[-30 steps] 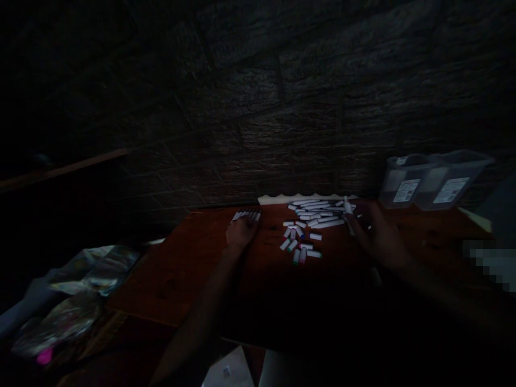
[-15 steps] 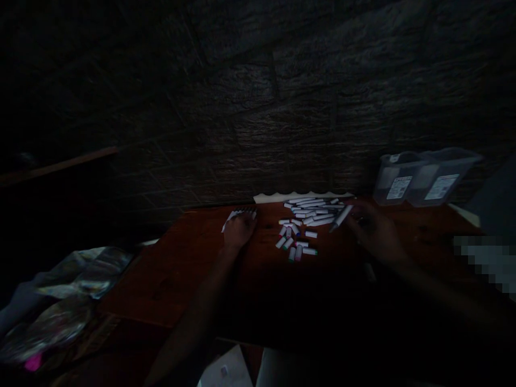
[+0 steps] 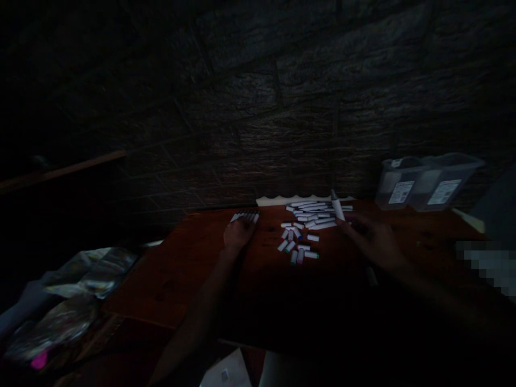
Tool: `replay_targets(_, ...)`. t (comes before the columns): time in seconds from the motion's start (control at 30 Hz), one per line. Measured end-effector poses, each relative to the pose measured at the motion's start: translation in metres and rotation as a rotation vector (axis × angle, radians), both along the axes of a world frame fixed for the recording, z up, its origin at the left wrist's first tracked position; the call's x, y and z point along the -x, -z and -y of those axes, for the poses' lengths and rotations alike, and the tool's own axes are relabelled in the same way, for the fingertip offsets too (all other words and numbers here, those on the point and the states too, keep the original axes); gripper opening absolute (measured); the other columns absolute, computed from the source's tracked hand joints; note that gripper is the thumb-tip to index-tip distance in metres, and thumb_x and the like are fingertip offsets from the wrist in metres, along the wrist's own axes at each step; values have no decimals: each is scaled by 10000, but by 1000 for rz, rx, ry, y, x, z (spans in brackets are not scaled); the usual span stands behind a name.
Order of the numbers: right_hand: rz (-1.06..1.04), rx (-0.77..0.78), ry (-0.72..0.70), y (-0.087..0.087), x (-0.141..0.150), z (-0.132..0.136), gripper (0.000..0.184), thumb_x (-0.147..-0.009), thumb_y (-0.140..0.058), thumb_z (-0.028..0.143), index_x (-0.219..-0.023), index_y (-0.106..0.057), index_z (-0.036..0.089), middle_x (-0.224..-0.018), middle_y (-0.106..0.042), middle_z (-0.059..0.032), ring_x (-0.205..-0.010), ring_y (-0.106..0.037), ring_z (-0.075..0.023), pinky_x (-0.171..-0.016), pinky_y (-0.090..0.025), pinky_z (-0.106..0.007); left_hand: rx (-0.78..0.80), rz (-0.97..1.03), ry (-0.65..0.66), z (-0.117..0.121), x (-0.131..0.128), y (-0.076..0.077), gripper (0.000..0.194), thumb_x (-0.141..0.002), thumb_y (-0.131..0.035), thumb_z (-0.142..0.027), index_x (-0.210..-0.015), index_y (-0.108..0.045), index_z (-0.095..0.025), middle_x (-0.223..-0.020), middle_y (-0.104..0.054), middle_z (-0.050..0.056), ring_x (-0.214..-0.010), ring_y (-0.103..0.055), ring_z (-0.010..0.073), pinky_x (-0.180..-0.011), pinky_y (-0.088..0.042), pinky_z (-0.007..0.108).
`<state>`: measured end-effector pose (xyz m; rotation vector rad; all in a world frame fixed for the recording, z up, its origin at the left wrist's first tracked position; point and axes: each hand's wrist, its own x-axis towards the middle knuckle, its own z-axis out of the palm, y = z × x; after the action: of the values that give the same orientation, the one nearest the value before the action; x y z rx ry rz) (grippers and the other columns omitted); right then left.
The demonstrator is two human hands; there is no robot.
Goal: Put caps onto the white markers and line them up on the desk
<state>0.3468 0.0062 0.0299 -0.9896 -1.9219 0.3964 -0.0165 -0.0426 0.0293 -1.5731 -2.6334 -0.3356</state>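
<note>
My left hand (image 3: 237,233) is curled on the table around a row of white markers (image 3: 252,216), whose dark tips point to the wall. My right hand (image 3: 377,239) grips one white marker (image 3: 338,207) by its lower end, the dark tip tilted up. Beside it lies a pile of white markers (image 3: 312,208), several side by side. In front of the pile are several loose white caps (image 3: 300,256) with coloured ends. Dim light hides the fingers of both hands in part.
Two clear plastic containers (image 3: 397,185) with labels stand at the back right of the wooden table (image 3: 161,279). A pale wavy-edged strip (image 3: 278,201) lies along the dark wall. Crumpled clear plastic bags (image 3: 86,274) sit off the left edge.
The marker in my right hand has turned from tip down to tip up. My left hand stays at the row of markers. The view has shifted slightly.
</note>
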Motion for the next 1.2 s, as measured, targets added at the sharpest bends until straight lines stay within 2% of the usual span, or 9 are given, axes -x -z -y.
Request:
replay_targets(0.23,15,9,-32,5,1,-2,319,-898,-548,475,-1028,-701,228,-999,-741,-63,-799,-696,-212,-713,-552,-333,-5,16,-2,0,-4,0,361,-870,-492,-543,-994,-695,-271,-1065,-726,73,-998,-669,256,-818,-495,319)
replay_targets(0.33,22,17,-22,6,0,-3,332,-892,-544,490,-1010,-710,228,-982,-746,-60,-774,-699,-210,-682,-552,-332,-83,33,0,-1,4,1,383,-888,-461,-535,-1001,-703,-262,-1073,-727,78,-1008,-668,249,-852,-488,313)
replay_targets(0.43,24,26,4,5,0,-4,336,-881,-556,498,-983,-717,221,-926,-751,-55,-728,-699,-203,-662,-548,-323,-179,27,-72,-2,19,-2,436,-941,-366,-468,-1150,-655,-218,-1197,-683,105,-1095,-637,242,-889,-477,298)
replay_targets(0.53,15,28,23,5,-2,-5,325,-878,-564,485,-971,-717,215,-885,-753,-54,-702,-697,-198,-642,-542,-311,-171,39,-150,-1,35,-5,458,-967,-307,-361,-1260,-589,-150,-1256,-647,156,-1143,-617,256,-902,-473,310)
replay_targets(0.7,25,42,20,6,-5,-7,327,-876,-560,491,-966,-712,215,-829,-754,-51,-651,-693,-199,-596,-534,-304,-82,111,-184,-2,48,-2,423,-968,-317,-298,-1122,-685,-160,-1146,-705,155,-1081,-660,253,-837,-494,286)
replay_targets(0.83,22,31,14,5,-5,-7,320,-876,-555,488,-941,-711,217,-845,-755,-55,-665,-696,-203,-603,-537,-309,-76,126,-169,-3,46,0,458,-980,-299,-368,-1136,-683,-173,-1156,-697,167,-1098,-652,266,-865,-490,308)
replay_targets(0.93,28,49,15,6,-4,-7,327,-875,-554,493,-950,-713,217,-839,-753,-50,-674,-698,-204,-614,-539,-311,-78,125,-139,-2,40,4,523,-941,-351,-537,-1258,-603,-207,-1244,-652,158,-1165,-609,289,-926,-475,359)
replay_targets(1.07,51,61,18,10,-3,-8,331,-883,-549,494,-980,-707,220,-882,-752,-54,-725,-701,-208,-646,-541,-316,-20,110,-118,-3,31,12,872,-780,-412,-781,-1445,-393,-217,-1459,-459,177,-1344,-428,361,-1054,-378,466)
replay_targets(1.2,63,50,14,11,-2,-9,335,-886,-537,502,-941,-706,218,-869,-752,-59,-719,-702,-212,-644,-543,-320,87,94,-79,-5,25,15,1011,-735,-386,-832,-1508,-262,-191,-1535,-340,187,-1404,-312,398,-1102,-300,513)
